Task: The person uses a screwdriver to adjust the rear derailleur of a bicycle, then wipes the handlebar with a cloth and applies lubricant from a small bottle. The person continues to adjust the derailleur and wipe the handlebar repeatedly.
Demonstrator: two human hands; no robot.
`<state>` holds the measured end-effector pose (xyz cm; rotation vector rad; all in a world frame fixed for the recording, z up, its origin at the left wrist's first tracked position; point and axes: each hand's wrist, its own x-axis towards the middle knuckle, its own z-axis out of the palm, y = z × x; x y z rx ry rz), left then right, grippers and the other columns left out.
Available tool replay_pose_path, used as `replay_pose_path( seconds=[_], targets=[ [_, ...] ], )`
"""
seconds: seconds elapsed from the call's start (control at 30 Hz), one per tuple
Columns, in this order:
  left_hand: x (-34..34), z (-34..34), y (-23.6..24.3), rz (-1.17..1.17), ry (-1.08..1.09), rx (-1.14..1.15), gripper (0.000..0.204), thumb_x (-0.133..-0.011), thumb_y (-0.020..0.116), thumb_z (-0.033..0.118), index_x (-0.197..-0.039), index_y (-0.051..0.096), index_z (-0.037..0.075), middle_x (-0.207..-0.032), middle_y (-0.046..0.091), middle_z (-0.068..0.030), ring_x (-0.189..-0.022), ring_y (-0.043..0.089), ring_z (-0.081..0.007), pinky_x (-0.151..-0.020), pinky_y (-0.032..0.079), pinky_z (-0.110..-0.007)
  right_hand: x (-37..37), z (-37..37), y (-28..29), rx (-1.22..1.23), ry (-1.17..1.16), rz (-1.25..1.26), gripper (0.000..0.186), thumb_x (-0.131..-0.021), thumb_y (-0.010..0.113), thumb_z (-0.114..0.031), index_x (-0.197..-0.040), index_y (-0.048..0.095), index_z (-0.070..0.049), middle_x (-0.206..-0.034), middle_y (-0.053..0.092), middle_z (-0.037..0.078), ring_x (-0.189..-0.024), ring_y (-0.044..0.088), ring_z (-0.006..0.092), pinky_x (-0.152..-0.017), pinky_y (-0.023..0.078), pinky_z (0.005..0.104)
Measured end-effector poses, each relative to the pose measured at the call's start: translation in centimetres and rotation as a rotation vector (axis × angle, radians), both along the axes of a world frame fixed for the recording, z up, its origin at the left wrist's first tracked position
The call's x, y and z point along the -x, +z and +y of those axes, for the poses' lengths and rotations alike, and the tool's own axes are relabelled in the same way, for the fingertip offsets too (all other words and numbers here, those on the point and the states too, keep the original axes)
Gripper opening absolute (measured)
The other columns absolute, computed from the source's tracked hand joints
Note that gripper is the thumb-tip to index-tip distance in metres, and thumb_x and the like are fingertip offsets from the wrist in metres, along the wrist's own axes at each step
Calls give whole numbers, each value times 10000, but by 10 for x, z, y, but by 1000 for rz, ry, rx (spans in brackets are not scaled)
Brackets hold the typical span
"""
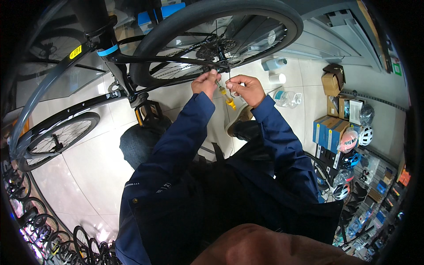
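Observation:
A black road bike hangs before me, its rear wheel (289,31) with the cassette (211,49) at the top centre. My left hand (206,84) is closed at the rear dropout, around a thin metal piece; a yellow tool or fitting (229,101) hangs just below it, partly hidden by the fingers. My right hand (242,90) pinches a thin L-shaped hex key (230,76), held upright beside the left hand, its top near the hub.
White bottle (277,78), grey cylinder (274,64) and clear jug (287,99) stand on the tiled floor (75,176). Boxes (331,132) and helmets (365,135) line the right wall. The bike's front wheel (57,143) is at left, several bikes (48,225) at lower left.

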<state>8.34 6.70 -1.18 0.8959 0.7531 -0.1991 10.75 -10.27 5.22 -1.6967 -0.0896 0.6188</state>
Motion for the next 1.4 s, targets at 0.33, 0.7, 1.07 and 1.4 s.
replay_pose_path(
  seconds=[0.33,0.7,1.07,1.4],
  targets=[
    [-2,-1,3,32,-69,-10,330,-1072,578,360,-1191,703,78,-1070,735,-24,-1026,676,-147,-924,507,-366,-2,-3,4,58,6,54,186,-959,756,-142,-1083,764,-4,-888,732,21,-735,614,68,-669,519,226],
    [-3,2,-4,-15,41,242,274,-1046,633,269,-1118,681,9,-980,694,-79,-984,683,-203,-902,583,-407,-4,-5,5,1,21,50,204,-976,738,-147,-1113,745,4,-884,723,17,-727,613,71,-664,524,227],
    [-2,-5,-11,-77,55,129,224,-1022,674,205,-1093,671,-7,-992,710,-108,-846,680,-199,-782,593,-355,-6,-6,8,1,20,52,215,-982,731,-152,-1127,743,6,-892,720,21,-737,617,71,-665,517,221],
    [1,-11,-6,-62,139,94,161,-1010,684,167,-1065,661,18,-935,679,-71,-808,649,-161,-752,572,-332,-5,-6,6,-6,41,71,217,-984,727,-154,-1135,744,0,-917,725,21,-774,621,72,-684,517,225]
  ],
)
